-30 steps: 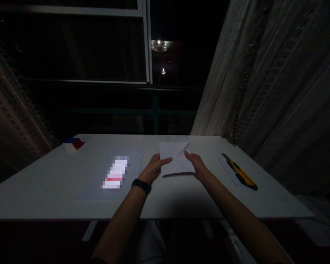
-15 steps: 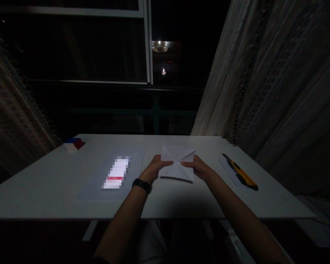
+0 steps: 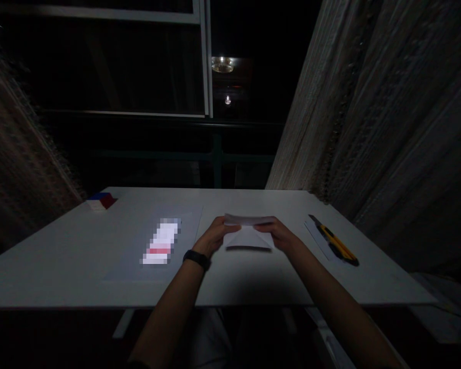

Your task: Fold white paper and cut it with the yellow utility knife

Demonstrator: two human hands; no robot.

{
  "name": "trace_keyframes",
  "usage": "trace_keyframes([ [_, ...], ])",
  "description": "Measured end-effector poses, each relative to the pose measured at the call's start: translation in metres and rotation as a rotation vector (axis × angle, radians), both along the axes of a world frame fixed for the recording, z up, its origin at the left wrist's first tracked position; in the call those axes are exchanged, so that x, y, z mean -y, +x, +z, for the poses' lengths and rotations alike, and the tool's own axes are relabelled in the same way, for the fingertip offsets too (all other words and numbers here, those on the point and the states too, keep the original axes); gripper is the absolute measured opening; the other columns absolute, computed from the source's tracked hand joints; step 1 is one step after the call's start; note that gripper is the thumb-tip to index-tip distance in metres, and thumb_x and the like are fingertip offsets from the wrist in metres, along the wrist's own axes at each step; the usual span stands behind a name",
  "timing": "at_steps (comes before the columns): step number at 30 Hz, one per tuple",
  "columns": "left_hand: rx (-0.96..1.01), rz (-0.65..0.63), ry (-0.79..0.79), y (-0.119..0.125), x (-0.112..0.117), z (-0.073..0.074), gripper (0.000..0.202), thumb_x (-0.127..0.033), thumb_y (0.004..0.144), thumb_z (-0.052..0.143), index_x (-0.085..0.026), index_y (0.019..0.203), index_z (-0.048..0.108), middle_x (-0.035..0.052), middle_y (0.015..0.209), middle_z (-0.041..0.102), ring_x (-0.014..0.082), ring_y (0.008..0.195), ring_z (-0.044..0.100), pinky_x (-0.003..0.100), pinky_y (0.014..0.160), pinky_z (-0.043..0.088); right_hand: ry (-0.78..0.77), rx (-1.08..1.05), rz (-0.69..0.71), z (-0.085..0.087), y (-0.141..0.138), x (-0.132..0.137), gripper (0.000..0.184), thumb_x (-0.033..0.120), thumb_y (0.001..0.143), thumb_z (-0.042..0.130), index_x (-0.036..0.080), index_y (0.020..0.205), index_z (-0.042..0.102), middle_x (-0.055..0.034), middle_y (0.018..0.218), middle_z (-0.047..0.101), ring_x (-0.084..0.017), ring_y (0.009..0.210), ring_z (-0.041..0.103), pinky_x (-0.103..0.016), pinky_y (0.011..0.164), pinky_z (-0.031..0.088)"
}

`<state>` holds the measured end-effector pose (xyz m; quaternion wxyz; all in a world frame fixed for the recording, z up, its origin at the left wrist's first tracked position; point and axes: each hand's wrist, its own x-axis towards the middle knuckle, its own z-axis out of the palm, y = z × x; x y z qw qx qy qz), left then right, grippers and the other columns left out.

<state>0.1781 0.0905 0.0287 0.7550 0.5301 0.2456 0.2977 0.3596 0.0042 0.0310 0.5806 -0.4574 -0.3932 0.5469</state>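
A folded white sheet of paper (image 3: 249,237) is held between my two hands just above the table. My left hand (image 3: 216,233), with a black band on its wrist, grips the paper's left side, thumb on top. Opposite it, my right hand (image 3: 279,233) pinches the right side in the same way. The paper's far part bends up and over toward me, and creases show on its near part. Fingers beneath the paper are hidden.
On the white table (image 3: 230,292), a lit phone (image 3: 161,241) with a blurred screen lies on a pale sheet (image 3: 190,230) at left. A coloured puzzle cube (image 3: 100,201) sits at the far left. A yellow-black utility knife (image 3: 336,243) with its blade out rests at right. Curtains (image 3: 299,128) hang beyond.
The paper lay nearly flat with creases meeting at its middle; now its far half is bent up and toward me. Both hands keep their hold in nearly the same place.
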Motion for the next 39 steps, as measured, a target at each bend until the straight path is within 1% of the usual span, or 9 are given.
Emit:
trace_keyframes([
  [6,0.084,0.05,-0.071,0.001,-0.004,0.001,0.032,-0.012,0.061,0.075,-0.013,0.092,0.068,0.0091,0.091,0.07,0.0213,0.083,0.066,0.034,0.082,0.051,0.028,0.094,-0.139,-0.003,0.001,-0.005,0.012,0.02,0.048,0.068,0.017,0.059,0.072,-0.0021,0.057,0.067,-0.014,0.051,0.056,-0.025,0.052,0.039],
  [12,0.252,0.122,-0.202,0.0,-0.002,0.002,0.042,-0.033,0.071,0.073,-0.018,0.105,0.054,0.0104,0.098,0.065,0.0228,0.088,0.067,0.041,0.083,0.053,0.245,0.229,-0.544,-0.02,0.001,-0.021,0.025,0.016,0.053,0.057,0.018,0.071,0.074,-0.002,0.074,0.07,-0.018,0.066,0.06,-0.028,0.061,0.041],
  [15,0.236,0.096,-0.2,0.004,0.003,0.001,0.043,-0.033,0.068,0.077,-0.018,0.101,0.054,0.0101,0.097,0.065,0.0237,0.09,0.066,0.043,0.083,0.053,0.3,0.383,-0.603,-0.024,-0.003,-0.021,0.032,0.013,0.053,0.051,0.018,0.076,0.073,-0.0011,0.074,0.07,-0.019,0.068,0.059,-0.027,0.06,0.041],
  [18,0.202,0.074,-0.123,0.009,0.006,-0.001,0.036,-0.032,0.065,0.079,-0.013,0.088,0.059,0.0101,0.09,0.066,0.0222,0.086,0.066,0.041,0.083,0.053,0.338,0.479,-0.566,-0.024,-0.014,-0.018,0.037,0.012,0.053,0.046,0.019,0.078,0.073,-0.0006,0.077,0.07,-0.019,0.072,0.06,-0.028,0.063,0.042],
  [23,0.217,0.415,-0.02,0.014,0.003,-0.004,0.035,-0.033,0.056,0.082,-0.01,0.072,0.061,0.0057,0.072,0.065,0.0143,0.068,0.064,0.028,0.068,0.053,0.337,0.494,-0.407,-0.024,-0.03,-0.016,0.033,0.01,0.055,0.051,0.021,0.077,0.073,-0.0015,0.084,0.07,-0.021,0.084,0.061,-0.031,0.074,0.045],
  [25,0.218,0.492,0.007,0.014,0.0,-0.004,0.037,-0.034,0.054,0.082,-0.01,0.073,0.062,0.0052,0.07,0.066,0.0134,0.064,0.063,0.025,0.062,0.051,0.304,0.453,-0.264,-0.021,-0.03,-0.013,0.031,0.009,0.053,0.061,0.02,0.08,0.072,-0.0025,0.088,0.069,-0.021,0.084,0.062,-0.032,0.076,0.045],
  [29,0.196,0.613,0.097,0.013,-0.004,-0.004,0.036,-0.032,0.055,0.081,-0.01,0.078,0.064,0.0038,0.065,0.066,0.0119,0.057,0.06,0.022,0.056,0.046,0.209,0.123,0.183,-0.008,-0.022,-0.003,0.074,0.014,0.051,0.075,0.027,0.121,0.056,-0.0054,0.104,0.067,-0.023,0.09,0.064,-0.036,0.078,0.047],
  [33,0.153,0.588,0.207,0.014,-0.004,-0.005,0.043,-0.029,0.06,0.077,-0.009,0.096,0.065,0.0041,0.065,0.067,0.0131,0.058,0.061,0.022,0.055,0.045,0.179,-0.163,0.078,-0.001,-0.011,-0.002,0.06,0.027,0.064,0.072,0.029,0.121,0.055,-0.0048,0.101,0.068,-0.022,0.093,0.064,-0.039,0.083,0.046],
  [39,-0.002,0.508,0.42,0.02,0.006,-0.009,0.06,-0.028,0.067,0.073,-0.013,0.122,0.057,0.002,0.07,0.069,0.0132,0.062,0.062,0.022,0.058,0.046,0.053,-0.08,-0.014,-0.01,-0.014,-0.009,0.029,0.037,0.063,0.075,0.016,0.083,0.07,-0.0063,0.077,0.071,-0.02,0.073,0.065,-0.036,0.073,0.049],
])
